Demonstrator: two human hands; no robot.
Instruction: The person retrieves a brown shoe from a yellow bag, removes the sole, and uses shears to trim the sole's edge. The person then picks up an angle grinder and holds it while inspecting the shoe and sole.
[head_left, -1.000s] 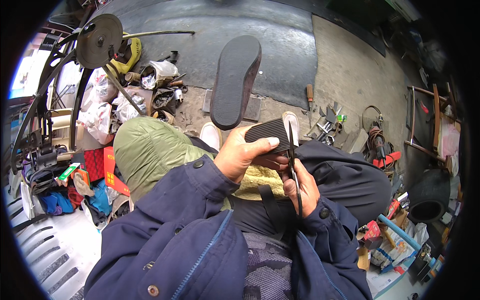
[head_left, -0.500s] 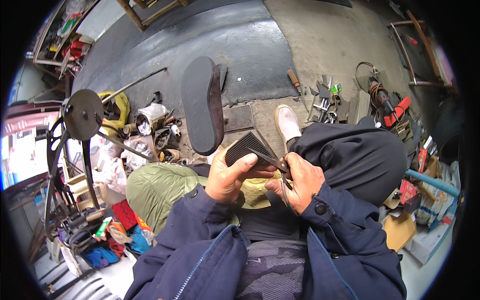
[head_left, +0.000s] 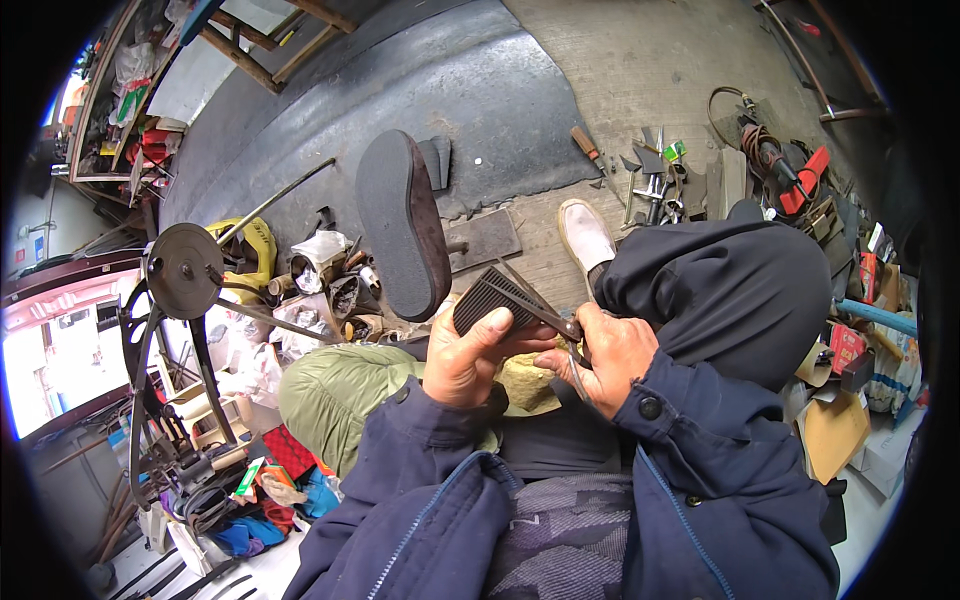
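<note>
Between the thumb and fingers of my left hand (head_left: pixel 463 362) is a black ribbed rubber piece (head_left: pixel 482 303). My right hand (head_left: pixel 618 352) is closed round the handles of a pair of dark metal scissors (head_left: pixel 545 314). The blades stand apart at the right side of the rubber piece, one lying across its ribbed face. Whether they have cut into it, I cannot tell. Beyond my left hand, a brown shoe (head_left: pixel 437 235) is held sole up, its dark flat sole (head_left: pixel 392 215) showing; its support is mostly hidden. A yellowish lump (head_left: pixel 528 385) lies below my hands, over my lap.
A metal stand with a round wheel (head_left: pixel 185 270) rises at the left, among bags and scraps. An orange-handled tool (head_left: pixel 585 143) and several metal tools (head_left: pixel 655 185) lie on the floor ahead. A corded tool (head_left: pixel 770 165) is at the right. Dark sheeting (head_left: pixel 500 90) covers part of the floor.
The whole view has shifted, so surroundings appear farther right and lower. The rubber piece is turned slightly in my left hand. Both hands keep their holds, and the scissor blades remain apart.
</note>
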